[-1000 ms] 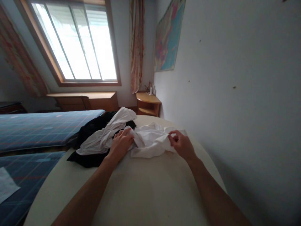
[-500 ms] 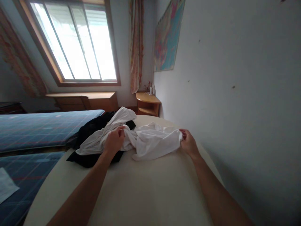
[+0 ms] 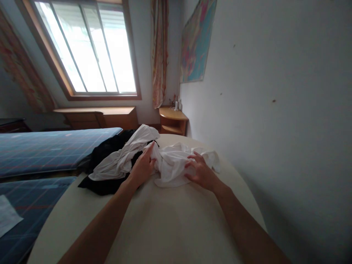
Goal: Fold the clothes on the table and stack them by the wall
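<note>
A crumpled white garment (image 3: 176,163) lies on a round cream table (image 3: 165,227). My left hand (image 3: 143,167) pinches its left edge, fingers closed on the cloth. My right hand (image 3: 200,172) lies on the garment's right part with fingers spread and curled into the fabric. A second white garment (image 3: 123,156) drapes over a black garment (image 3: 106,172) just left of my left hand.
A grey wall (image 3: 275,110) runs close along the table's right side. Two beds with blue plaid covers (image 3: 49,146) stand to the left. A wooden corner shelf (image 3: 173,121) and a low wooden cabinet (image 3: 104,117) sit under the window.
My right hand let go of the stretched right edge and came back left onto the garment, which has bunched up again. My left hand shifted slightly right, still on the cloth.
</note>
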`<move>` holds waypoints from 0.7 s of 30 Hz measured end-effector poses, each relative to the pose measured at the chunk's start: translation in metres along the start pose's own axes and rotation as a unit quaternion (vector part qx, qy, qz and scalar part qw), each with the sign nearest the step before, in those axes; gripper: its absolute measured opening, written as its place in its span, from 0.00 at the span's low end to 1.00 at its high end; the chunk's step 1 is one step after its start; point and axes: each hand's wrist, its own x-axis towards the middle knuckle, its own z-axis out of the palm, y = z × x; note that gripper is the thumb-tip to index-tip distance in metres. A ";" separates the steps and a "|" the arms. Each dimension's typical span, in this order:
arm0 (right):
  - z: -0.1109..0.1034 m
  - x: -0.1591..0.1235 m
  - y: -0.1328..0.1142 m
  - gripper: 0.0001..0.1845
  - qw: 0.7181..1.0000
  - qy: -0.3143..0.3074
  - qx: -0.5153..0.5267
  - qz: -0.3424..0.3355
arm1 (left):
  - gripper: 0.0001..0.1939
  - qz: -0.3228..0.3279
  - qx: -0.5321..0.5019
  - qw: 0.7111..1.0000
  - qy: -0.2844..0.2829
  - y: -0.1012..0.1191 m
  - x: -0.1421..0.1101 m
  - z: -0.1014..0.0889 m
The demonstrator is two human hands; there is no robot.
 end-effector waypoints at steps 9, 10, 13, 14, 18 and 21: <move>0.007 -0.007 0.022 0.08 0.993 -0.112 0.001 0.042 | 0.25 -0.096 -0.100 0.957 0.254 -0.009 0.013 -0.038; 0.008 -0.006 0.024 0.06 0.993 -0.112 0.003 0.037 | 0.24 -0.103 -0.083 0.960 0.248 -0.014 0.013 -0.039; 0.010 -0.004 0.028 0.06 0.995 -0.089 0.025 0.026 | 0.24 -0.130 0.000 0.974 0.184 -0.027 0.009 -0.035; 0.010 -0.003 0.029 0.08 0.996 -0.072 0.038 0.026 | 0.25 -0.139 0.028 0.977 0.159 -0.029 0.006 -0.032; 0.006 0.000 0.030 0.15 0.993 0.037 0.096 0.050 | 0.25 -0.169 0.080 0.979 0.080 -0.030 -0.008 -0.025; 0.001 0.001 0.028 0.18 0.980 0.120 0.122 0.101 | 0.13 -0.150 0.071 0.986 0.022 -0.021 -0.019 -0.028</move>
